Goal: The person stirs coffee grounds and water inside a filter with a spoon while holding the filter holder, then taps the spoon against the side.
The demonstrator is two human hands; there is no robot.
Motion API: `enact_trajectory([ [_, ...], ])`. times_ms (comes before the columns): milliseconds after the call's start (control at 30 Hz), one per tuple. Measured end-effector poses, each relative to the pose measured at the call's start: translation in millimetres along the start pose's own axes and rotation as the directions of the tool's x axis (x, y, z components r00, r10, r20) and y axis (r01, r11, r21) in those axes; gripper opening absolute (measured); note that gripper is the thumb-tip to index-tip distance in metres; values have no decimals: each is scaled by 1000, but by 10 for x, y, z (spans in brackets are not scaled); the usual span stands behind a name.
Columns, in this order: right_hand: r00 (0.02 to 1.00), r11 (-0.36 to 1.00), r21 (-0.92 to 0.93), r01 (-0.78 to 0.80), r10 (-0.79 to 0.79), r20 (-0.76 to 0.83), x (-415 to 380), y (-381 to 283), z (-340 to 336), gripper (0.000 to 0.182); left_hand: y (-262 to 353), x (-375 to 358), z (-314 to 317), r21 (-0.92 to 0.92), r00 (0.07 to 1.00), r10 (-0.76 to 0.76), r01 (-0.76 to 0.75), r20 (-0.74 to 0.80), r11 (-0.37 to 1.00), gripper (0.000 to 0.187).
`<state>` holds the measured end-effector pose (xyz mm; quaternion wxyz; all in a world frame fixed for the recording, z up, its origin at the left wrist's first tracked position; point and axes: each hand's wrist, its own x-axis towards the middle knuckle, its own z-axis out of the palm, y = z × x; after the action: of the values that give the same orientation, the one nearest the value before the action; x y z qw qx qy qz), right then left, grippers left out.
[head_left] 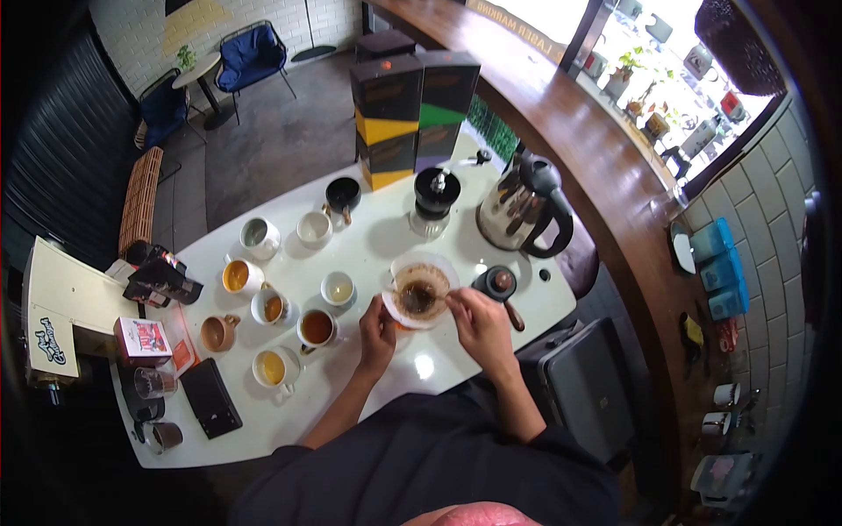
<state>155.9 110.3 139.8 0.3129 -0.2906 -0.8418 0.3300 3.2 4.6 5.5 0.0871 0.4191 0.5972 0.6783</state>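
A white coffee dripper (404,266) stands near the front edge of the white table (368,232), with dark wet grounds in its middle and brown residue up the walls. My left hand (377,333) is closed at the dripper's left side, its fingertips against the rim. At the right rim, my right hand (481,326) is pinched on something thin that reaches toward the grounds; I cannot make out what it is. An orange-tinted part shows under the dripper. Just right of it lies a portafilter (498,281) with a wooden handle.
Several cups, among them one of dark tea (317,327), stand left of the dripper. Behind it are a hand grinder (432,200) and stacked boxes (386,114); a steel kettle (517,206) stands at the right. A black tablet-like object (210,398) lies at the front left.
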Motion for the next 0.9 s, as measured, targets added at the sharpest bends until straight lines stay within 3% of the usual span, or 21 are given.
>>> enact_trajectory([
  [133, 999, 1000, -2, -28, 28, 33, 28, -8, -8, 11, -20, -3, -31, 57, 998, -63, 61, 30, 996, 23],
  [233, 999, 999, -10, -41, 41, 13, 65, -50, -6, 12, 42, 24, -35, -11, 993, -106, 106, 51, 994, 21],
  [333, 995, 997, -9, -78, 78, 65, 64, 0, 25, 12, 62, 56, -11, -3, 997, -63, 63, 39, 998, 17],
  [667, 998, 1000, -19, 10, -9, 63, 166, -53, 39, 11, 108, 92, -69, -24, 976, -179, 183, 123, 983, 11],
  [833, 999, 1000, -12, -3, 4, 34, 188, -6, 31, 12, 121, 88, -35, -38, 986, -142, 146, 86, 989, 10],
  [900, 996, 999, 33, -11, 8, 94, 198, -12, -8, 12, 92, 60, -30, -30, 986, -145, 147, 78, 989, 10],
])
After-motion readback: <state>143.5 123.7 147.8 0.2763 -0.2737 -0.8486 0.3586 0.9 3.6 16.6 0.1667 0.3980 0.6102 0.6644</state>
